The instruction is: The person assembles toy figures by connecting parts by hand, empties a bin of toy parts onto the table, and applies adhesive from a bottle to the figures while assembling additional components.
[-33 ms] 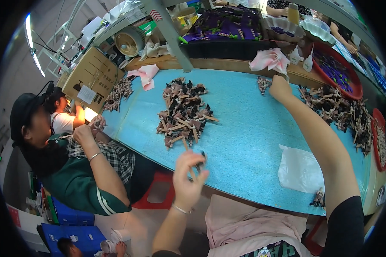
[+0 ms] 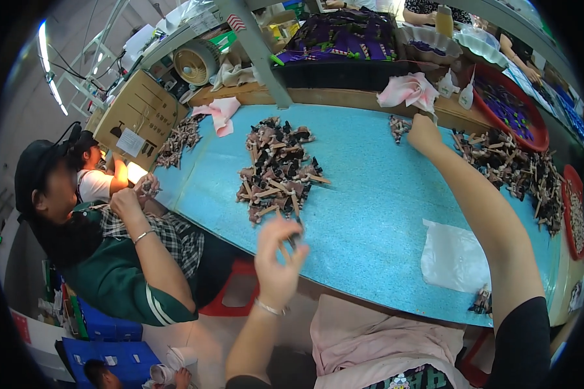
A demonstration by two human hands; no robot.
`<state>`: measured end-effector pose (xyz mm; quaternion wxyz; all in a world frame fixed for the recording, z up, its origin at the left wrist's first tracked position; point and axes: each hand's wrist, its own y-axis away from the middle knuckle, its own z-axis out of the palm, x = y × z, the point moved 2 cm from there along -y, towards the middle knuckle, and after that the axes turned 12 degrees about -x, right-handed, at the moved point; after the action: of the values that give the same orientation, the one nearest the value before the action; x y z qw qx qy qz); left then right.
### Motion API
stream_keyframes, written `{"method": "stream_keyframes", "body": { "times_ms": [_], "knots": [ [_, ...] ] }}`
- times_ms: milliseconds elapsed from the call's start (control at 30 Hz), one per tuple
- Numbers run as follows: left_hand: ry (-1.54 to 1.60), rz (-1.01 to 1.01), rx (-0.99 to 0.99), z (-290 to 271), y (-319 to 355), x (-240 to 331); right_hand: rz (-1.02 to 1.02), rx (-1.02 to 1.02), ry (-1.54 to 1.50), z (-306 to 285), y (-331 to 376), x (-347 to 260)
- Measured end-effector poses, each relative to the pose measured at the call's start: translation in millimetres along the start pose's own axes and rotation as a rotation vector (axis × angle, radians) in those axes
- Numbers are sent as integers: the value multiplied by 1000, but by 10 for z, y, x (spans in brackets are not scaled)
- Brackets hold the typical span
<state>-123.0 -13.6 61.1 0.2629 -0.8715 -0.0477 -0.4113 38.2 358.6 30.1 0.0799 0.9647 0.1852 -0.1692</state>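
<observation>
My left hand [image 2: 276, 259] is raised over the near edge of the blue table [image 2: 383, 214], fingers pinching a small dark figure piece [image 2: 292, 240]. Just beyond it lies a heap of small brown and black figure pieces [image 2: 276, 172]. My right arm stretches across the table. My right hand [image 2: 424, 134] is curled into a fist at the far edge, beside a small cluster of pieces [image 2: 399, 126] and under a pink cloth [image 2: 409, 91]. What that fist holds is hidden.
A long heap of pieces [image 2: 516, 172] runs down the right side by red trays [image 2: 542, 139]. A white plastic bag [image 2: 454, 256] lies near the front edge. At the left, a seated person in a green top [image 2: 120, 279] handles pieces beside a cardboard box [image 2: 139, 117].
</observation>
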Motion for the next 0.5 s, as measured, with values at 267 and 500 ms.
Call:
{"method": "stream_keyframes", "body": {
  "times_ms": [267,500],
  "knots": [
    [-433,-8,104,-47,-960,-571,-232,166,-195,-298,548,286],
    [-198,232,-358,872,-157,521,-334,-210,-396,-727,2055,864]
  ]
}}
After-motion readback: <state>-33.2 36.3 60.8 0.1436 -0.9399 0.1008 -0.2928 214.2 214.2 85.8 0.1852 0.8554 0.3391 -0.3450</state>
